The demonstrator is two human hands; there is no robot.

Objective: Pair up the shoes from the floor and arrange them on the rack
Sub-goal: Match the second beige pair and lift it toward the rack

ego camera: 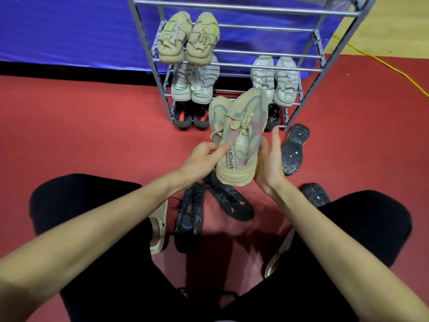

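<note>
Rack (308, 63) stands straight ahead of us, four pairs already on its rails: beige pair (189, 38) at the left end of the upper rail, two pale pairs one tier down, dark pairs at the bottom. Still on the floor near our knees: black sneakers (209, 210), plus black soles (293, 149) by the rack's right foot. We hold the tan pair (239, 135) side by side between both hands, long axis pointing toes-first at the rack, heels toward us. Left hand (202, 159) pinches the heel collar with thumb and fingers; right hand (270, 161) presses flat, fingers straight, against the outer side. Free rail space looks to lie up and right, so the right hand is likely nearer
</note>
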